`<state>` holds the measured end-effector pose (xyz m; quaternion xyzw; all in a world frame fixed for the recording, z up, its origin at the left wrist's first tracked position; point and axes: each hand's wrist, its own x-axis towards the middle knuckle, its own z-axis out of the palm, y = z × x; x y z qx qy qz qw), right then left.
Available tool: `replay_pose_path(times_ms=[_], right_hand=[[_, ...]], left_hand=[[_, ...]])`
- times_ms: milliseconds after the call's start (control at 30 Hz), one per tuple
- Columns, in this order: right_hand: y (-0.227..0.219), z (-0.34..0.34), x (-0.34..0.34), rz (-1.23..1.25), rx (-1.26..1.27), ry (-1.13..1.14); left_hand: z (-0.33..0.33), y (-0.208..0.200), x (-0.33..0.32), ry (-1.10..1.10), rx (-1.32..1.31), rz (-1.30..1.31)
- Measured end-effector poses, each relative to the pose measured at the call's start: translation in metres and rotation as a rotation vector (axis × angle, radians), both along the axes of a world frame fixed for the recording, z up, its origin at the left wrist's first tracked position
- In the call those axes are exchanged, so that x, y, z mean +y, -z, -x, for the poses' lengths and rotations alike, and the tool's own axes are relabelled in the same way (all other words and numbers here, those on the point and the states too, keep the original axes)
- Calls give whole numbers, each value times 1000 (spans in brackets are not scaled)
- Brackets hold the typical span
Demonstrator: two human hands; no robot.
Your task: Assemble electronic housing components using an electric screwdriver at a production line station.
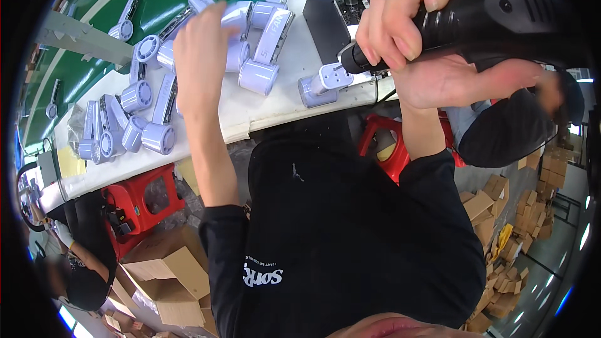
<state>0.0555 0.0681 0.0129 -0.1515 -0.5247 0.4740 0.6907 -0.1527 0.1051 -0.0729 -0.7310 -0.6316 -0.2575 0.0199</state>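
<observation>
My right hand [426, 31] is closed round a black power screwdriver [488, 19], held level above the table's right part. Its tip points left, just over a lavender handheld fan [335, 77] whose pale end face shows small holes; I cannot tell if the tip touches it. Over the group of finished-looking lavender fans, my left hand [203, 44] reaches forward, back of the hand up. Its thumb and a fingertip are apart beside one fan [240, 12]; the other fingers are hidden. Another fan [266, 56] lies right of that hand.
Several more fans [156, 134] cover the white tabletop [216, 109] on the left. A black panel [325, 22] with equipment stands behind the screwdriver tip. Red stools [147, 197] and cardboard boxes [166, 269] are below the edge. People sit at both sides.
</observation>
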Motion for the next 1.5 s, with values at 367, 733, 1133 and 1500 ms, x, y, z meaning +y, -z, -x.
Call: replay_pose_path(times_ms=[367,733,1133,1500], right_hand=[[-12,23,-22,145,-245,165],[-13,8,3,-14,-342,-225],[-21,12,-13,-125,-307,69],[-27,8,-22,-178,-209,-839]], left_hand=[[-16,12,-63,36,-335,-249],[-107,83,-65,731,-1155,31],[-130,92,-58,683,-1392,53],[-118,97,-67,778,-1359,-26]])
